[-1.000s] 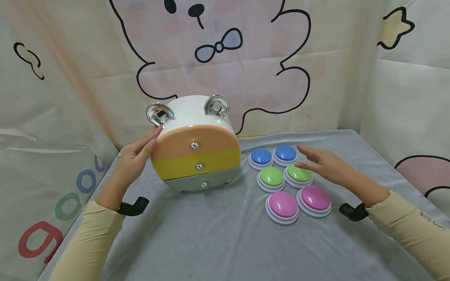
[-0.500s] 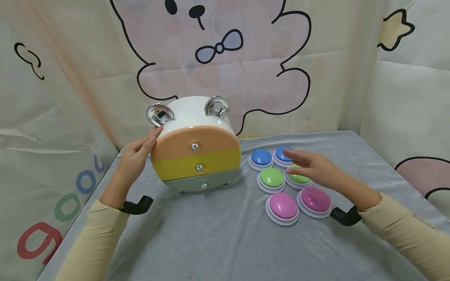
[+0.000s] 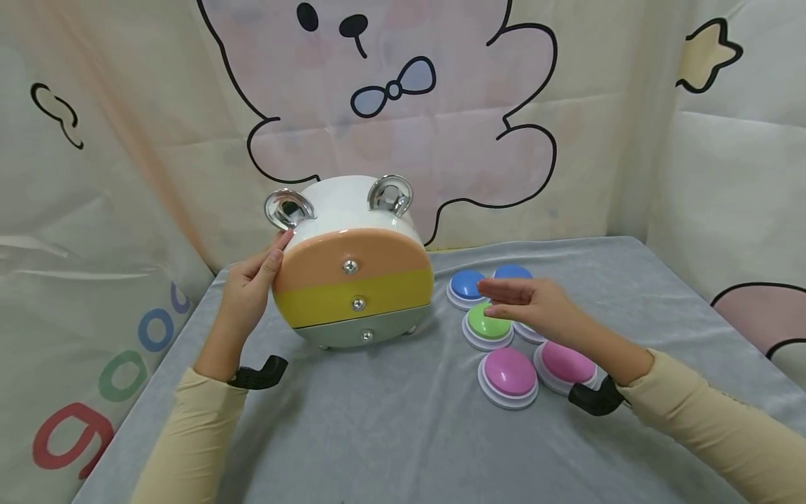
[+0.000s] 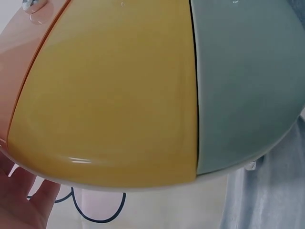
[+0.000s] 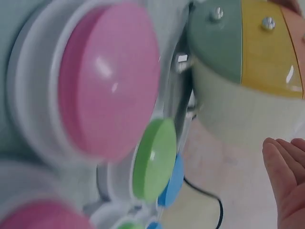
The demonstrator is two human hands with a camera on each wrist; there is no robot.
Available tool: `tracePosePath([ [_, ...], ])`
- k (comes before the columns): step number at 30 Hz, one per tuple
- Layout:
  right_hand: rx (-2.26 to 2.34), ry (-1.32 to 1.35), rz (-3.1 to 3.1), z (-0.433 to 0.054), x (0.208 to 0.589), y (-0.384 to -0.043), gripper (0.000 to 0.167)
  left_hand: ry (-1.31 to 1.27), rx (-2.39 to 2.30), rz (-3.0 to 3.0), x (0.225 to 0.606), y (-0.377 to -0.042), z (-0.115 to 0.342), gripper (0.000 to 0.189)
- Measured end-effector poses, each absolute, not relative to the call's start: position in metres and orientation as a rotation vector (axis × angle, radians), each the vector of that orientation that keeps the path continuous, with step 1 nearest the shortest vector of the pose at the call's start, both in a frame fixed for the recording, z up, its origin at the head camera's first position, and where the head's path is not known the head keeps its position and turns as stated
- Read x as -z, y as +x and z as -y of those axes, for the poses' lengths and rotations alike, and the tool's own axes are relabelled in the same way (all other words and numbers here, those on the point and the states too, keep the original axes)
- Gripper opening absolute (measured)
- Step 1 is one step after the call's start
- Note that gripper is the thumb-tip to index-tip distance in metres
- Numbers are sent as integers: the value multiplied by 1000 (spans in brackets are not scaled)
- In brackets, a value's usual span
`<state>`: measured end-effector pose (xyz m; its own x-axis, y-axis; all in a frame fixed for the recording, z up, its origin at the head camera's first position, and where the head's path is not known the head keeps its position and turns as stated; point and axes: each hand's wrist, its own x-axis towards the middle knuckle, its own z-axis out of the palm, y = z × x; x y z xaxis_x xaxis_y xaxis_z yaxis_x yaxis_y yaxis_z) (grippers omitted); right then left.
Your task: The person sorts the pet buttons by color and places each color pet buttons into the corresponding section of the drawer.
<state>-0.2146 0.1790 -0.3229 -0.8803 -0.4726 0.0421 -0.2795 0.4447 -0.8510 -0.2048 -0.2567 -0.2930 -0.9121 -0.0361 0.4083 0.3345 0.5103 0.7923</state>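
Note:
A small rounded drawer box (image 3: 384, 283) stands on the table, with a white body, orange, yellow and green drawer fronts with silver knobs, and two chrome ear-shaped pieces on top. My left hand (image 3: 247, 283) rests against its left side, fingers extended; in the left wrist view those fingers (image 4: 45, 198) show at the box's edge. Over the push buttons, my right hand (image 3: 541, 308) has straight fingers and holds nothing. Beneath or beside it are a blue button (image 3: 467, 283), a green button (image 3: 486, 323) and a pink button (image 3: 510, 371). The second green button is mostly hidden by the hand.
A grey cloth (image 3: 378, 434) covers the table. Another blue button (image 3: 512, 271) and another pink button (image 3: 567, 362) belong to the same cluster, right of the box. Printed fabric walls (image 3: 585, 140) enclose the back and sides.
My right hand has moved left across the buttons toward the box. The left hand stays against the box's side, its forearm shifting slightly right. The box and buttons have not moved.

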Motion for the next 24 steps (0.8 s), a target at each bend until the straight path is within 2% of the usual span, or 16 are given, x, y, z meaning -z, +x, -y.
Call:
tracePosePath([
  [13,1554,-567,-2245,-143,324,-208,59,-141,1471,2350,302,-203,255,45],
  [24,1633,-594,-2106,-101,308,-215,47,-155,1492,2295,301,-207,251,44],
])
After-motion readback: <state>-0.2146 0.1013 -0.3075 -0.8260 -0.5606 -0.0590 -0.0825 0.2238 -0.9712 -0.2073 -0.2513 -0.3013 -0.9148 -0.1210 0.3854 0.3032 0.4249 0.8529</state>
